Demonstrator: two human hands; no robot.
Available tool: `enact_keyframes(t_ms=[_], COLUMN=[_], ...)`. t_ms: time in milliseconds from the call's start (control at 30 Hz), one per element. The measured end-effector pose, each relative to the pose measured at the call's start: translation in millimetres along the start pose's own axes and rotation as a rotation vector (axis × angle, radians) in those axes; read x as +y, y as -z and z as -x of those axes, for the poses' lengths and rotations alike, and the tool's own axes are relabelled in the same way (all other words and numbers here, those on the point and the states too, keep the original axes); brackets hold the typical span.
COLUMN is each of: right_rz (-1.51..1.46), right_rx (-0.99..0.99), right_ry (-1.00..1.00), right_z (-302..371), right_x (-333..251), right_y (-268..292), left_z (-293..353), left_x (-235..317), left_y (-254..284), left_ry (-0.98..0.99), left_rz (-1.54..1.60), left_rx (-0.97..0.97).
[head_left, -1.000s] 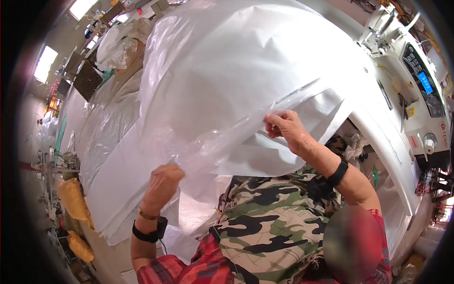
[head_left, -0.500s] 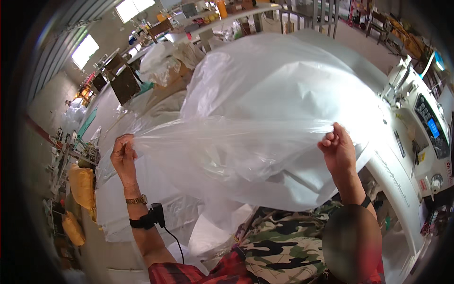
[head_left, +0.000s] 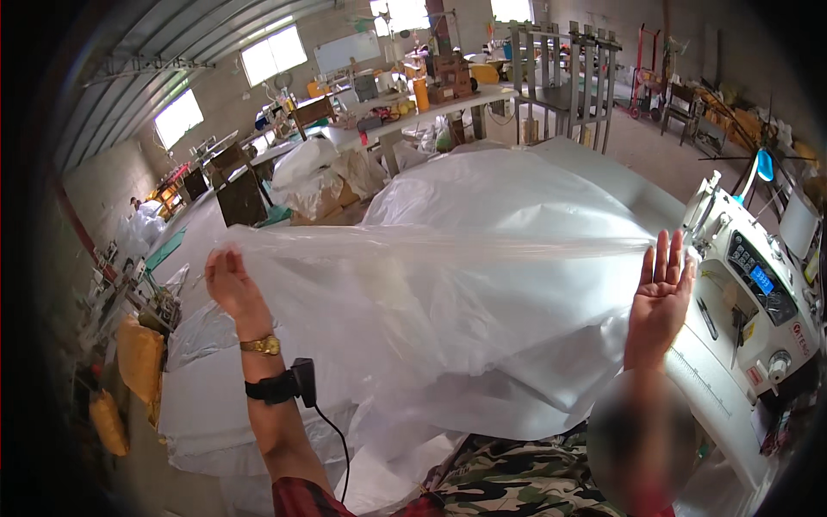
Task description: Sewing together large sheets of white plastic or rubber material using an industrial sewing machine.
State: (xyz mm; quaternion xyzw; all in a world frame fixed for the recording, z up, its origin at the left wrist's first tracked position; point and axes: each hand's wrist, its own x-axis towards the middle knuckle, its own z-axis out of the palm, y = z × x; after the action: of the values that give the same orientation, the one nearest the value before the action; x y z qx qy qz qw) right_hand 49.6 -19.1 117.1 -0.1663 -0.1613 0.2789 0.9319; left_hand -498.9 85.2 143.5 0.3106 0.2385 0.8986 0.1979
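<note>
A clear, thin plastic sheet (head_left: pixel 413 284) is stretched between my two hands, its upper edge running almost straight across. My left hand (head_left: pixel 234 284) has its bent fingers at the left corner of the sheet, closed on the film; the fingertips are slightly blurred. On the right, my right hand (head_left: pixel 659 297) is raised palm towards me, fingers straight and apart, with the gathered end of the edge meeting its little-finger side. Underneath and beyond lies a large heap of whitish plastic (head_left: pixel 508 185), partly seen through the film.
A white sewing machine (head_left: pixel 754 293) with a lit panel stands close to my right hand. Yellow packages (head_left: pixel 139 353) are at the left. Farther back are a cluttered worktable (head_left: pixel 469 96) and a metal rack (head_left: pixel 568 95). A cable hangs from my left wrist strap (head_left: pixel 274 388).
My right hand has moved right and its pinched fingers have straightened. The sheet is spread wider. The view has tilted up, showing more of the room.
</note>
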Motion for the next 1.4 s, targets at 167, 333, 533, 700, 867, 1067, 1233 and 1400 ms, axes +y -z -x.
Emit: enact_keyframes(t_ms=[167, 333, 533, 700, 867, 1067, 1233, 1400], right_rz=[1.319, 1.719, 1.310, 1.095, 1.145, 0.959, 0.483, 0.500], right_rx=[-0.883, -1.724, -2.121, -1.557, -1.381, -2.093, -2.360, -1.245], right_ry=[0.737, 0.797, 0.357, 0.506, 0.632, 0.490, -0.145, -0.941], right_z=[52, 67, 113, 143, 168, 175, 162, 95], right_x=[66, 90, 70, 73, 114, 95, 17, 36], right_y=[-29, -22, 18, -9, -26, 2, -10, -42], left_z=[39, 4, -70, -26, 36, -45, -83, -9], left_x=[-1, 30, 45, 75, 133, 107, 12, -46], left_y=[-71, -106, -105, -144, -184, -174, -91, -65], left_ry=[-0.017, -0.110, -0.064, 0.081, -0.024, -0.200, -0.086, -0.282], left_rz=[-0.022, -0.103, -0.020, 0.110, 0.065, -0.145, -0.279, -1.359], left_rx=[-0.298, -0.379, -0.409, -0.296, -0.516, -0.561, -0.512, -1.089])
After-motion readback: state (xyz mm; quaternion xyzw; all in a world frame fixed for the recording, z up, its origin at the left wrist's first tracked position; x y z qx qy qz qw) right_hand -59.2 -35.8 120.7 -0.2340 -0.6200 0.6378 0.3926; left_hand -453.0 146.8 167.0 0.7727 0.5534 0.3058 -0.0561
